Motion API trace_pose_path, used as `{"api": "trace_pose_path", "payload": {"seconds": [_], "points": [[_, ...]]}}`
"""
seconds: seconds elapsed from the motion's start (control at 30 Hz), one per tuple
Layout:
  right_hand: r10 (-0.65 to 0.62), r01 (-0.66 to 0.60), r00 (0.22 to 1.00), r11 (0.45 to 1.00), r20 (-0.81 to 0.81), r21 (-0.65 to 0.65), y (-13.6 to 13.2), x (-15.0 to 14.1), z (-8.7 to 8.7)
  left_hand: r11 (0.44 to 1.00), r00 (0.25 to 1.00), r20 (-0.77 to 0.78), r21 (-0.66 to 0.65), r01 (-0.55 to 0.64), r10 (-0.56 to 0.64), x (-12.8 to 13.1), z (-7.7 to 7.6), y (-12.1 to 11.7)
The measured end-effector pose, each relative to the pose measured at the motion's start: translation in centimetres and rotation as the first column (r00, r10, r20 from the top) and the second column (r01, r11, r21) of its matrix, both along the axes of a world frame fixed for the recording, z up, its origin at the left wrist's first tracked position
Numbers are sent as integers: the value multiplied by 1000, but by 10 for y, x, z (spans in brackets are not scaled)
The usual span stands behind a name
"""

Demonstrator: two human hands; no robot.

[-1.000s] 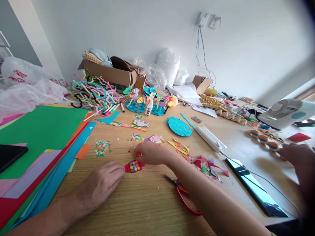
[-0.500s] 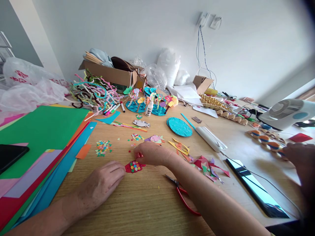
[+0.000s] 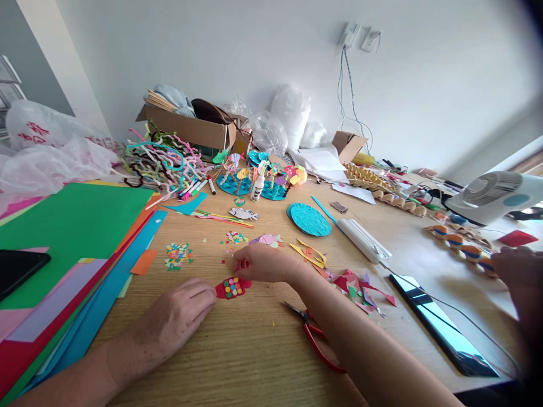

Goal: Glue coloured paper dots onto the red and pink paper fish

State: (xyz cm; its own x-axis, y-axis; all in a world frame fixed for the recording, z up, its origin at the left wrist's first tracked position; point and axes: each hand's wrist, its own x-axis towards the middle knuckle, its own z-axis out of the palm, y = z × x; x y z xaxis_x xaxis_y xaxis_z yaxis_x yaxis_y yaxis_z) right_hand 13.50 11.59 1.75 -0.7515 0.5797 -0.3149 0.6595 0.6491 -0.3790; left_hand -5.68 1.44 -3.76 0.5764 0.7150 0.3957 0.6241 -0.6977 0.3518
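Note:
A small red paper fish (image 3: 231,288) covered with several coloured paper dots lies flat on the wooden table. My left hand (image 3: 186,302) rests on the table, its fingers together and the tips pressed on the fish's left end. Over the tail end hovers my right hand (image 3: 263,263), thumb and fingers drawn into a pinch; whatever is between them is hidden. Just behind are loose paper dots (image 3: 236,237) and a pink and purple paper fish (image 3: 268,240). Red-handled scissors (image 3: 316,339) lie partly under my right forearm.
Coloured paper sheets (image 3: 68,237) stack at left, near paper chips (image 3: 178,255). A glue bottle (image 3: 257,187) stands before decorated blue plates. Paper scraps (image 3: 356,285), a blue disc (image 3: 309,219) and a dark tablet (image 3: 443,325) lie rightward. Another person's hand (image 3: 515,277) is at the right edge.
My right hand has shifted slightly at the fish's tail, and more of the red tail shows beneath it. My left hand stays in place.

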Motion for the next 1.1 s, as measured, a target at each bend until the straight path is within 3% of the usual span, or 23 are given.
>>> {"api": "trace_pose_path", "payload": {"seconds": [0.3,0.57,0.8,1.0,1.1], "points": [[-28,13,991,993,-127,-121,-2,7,-9,999,1000,13,48,-1,0,1,3,-1],[-11,-4,987,996,-161,-93,-2,6,-12,1000,1000,20,30,-8,7,2,3,-1],[-25,2,988,989,-152,-151,0,7,-10,1000,1000,17,12,-9,9,1,0,-2],[-17,8,993,997,-114,-82,-3,6,-9,1000,1000,19,8,-7,6,0,-1,-1],[-21,3,991,991,-133,-136,-3,6,-9,1000,1000,27,26,-10,10,1,0,-1]]}}
